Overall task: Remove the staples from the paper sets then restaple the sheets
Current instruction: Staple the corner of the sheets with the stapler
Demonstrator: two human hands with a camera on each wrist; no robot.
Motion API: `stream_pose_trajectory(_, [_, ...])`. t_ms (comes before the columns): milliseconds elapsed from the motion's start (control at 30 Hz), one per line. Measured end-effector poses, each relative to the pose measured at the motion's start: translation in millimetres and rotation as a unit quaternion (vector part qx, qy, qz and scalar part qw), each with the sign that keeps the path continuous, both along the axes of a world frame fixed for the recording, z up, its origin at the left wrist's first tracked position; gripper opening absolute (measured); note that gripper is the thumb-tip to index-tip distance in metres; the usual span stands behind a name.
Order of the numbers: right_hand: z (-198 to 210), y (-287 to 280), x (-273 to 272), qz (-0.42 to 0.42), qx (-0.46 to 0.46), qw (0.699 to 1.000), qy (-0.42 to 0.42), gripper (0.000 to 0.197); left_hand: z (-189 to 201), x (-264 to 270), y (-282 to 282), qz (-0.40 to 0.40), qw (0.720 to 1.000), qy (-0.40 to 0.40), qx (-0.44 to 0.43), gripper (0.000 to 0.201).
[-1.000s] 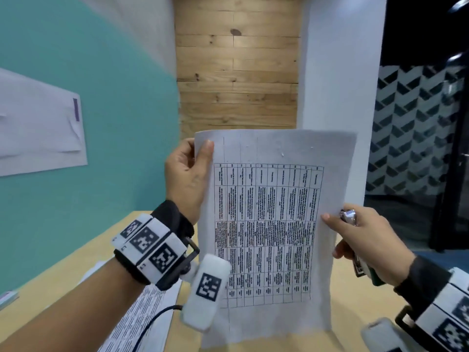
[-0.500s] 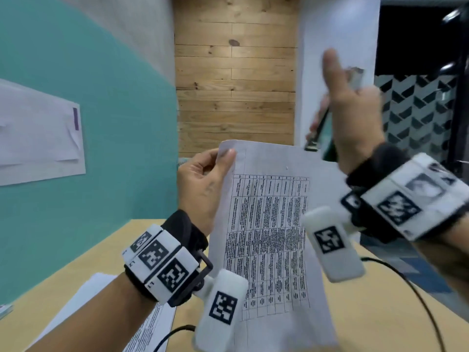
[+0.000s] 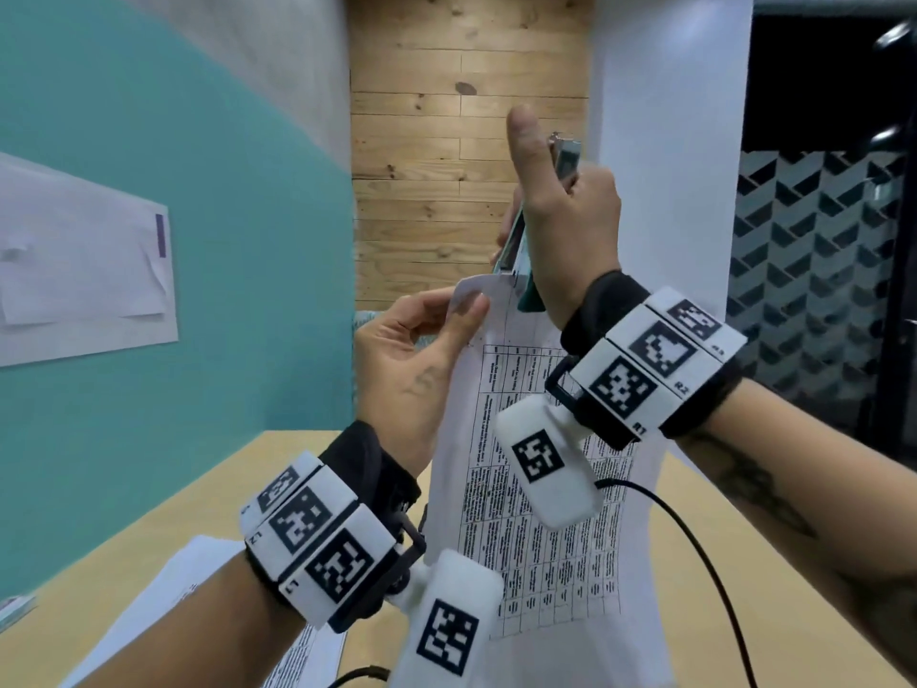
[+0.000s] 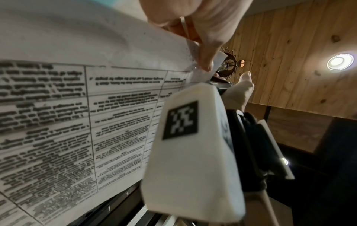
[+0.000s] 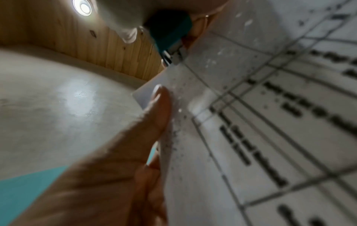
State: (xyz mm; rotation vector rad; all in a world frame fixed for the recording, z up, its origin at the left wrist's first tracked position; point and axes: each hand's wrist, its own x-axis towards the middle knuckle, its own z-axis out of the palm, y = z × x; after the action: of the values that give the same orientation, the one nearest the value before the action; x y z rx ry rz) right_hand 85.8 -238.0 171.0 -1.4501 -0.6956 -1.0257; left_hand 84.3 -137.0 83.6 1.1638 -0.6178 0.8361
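A printed paper set [image 3: 546,528] with a table on it hangs upright in front of me. My left hand [image 3: 464,305] pinches its top left corner between thumb and fingers. My right hand [image 3: 556,201] grips a teal and silver stapler [image 3: 513,240], held nose down, thumb pointing straight up. The stapler's nose meets the top edge of the sheets just right of my left thumb. In the right wrist view the stapler [image 5: 170,35] touches the paper [image 5: 270,122] above my left thumb [image 5: 154,114]. The left wrist view shows the left fingers [image 4: 204,50] on the paper's corner [image 4: 77,107].
A wooden table [image 3: 744,563] lies below, with another printed sheet [image 3: 173,588] at its lower left. A black cable [image 3: 694,538] trails from my right wrist. A teal wall with a pinned white sheet [image 3: 84,270] stands on the left.
My right hand left the paper's right edge, rose with the stapler, and has now brought its nose down onto the top left corner. The left hand kept its pinch.
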Motion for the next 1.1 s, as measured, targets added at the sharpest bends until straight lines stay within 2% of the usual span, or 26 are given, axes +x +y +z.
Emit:
stream_pose_trajectory(233, [-8.2,3.7,-0.2,-0.035,-0.025,0.999,-0.01,0.066,-0.5,-4.8,-4.5,-0.002,1.0,0.005,-0.007,0.022])
stream_pose_trajectory(367, [-11.3,6.6,-1.9,-0.052,-0.03,0.998,-0.024,0.065,0.7,-7.7,-5.2,0.002,1.0,0.007,-0.007,0.011])
stream_pose_trajectory(467, [-10.4,7.2,-2.1,-0.061,-0.021,0.998,-0.024,0.064,1.7,-9.4,-7.4,-0.006,1.0,0.011,-0.019,0.019])
stream_pose_trajectory(900, [-9.2,7.9,6.1,0.007,-0.004,1.0,-0.005,0.063,-2.7,-8.0,-8.5,-0.01,1.0,0.006,-0.017,0.013])
stream_pose_trajectory(1000, [-10.5,5.8,9.1,0.001,-0.007,1.0,-0.006,0.056,-3.9,-8.1,-10.6,-0.013,1.0,0.003,-0.011,0.022])
stream_pose_trajectory(1100, [-11.3,2.9,5.9,0.001,-0.013,1.0,0.006,0.052,-3.5,-7.2,-11.9,-0.013,1.0,0.009,-0.012,0.015])
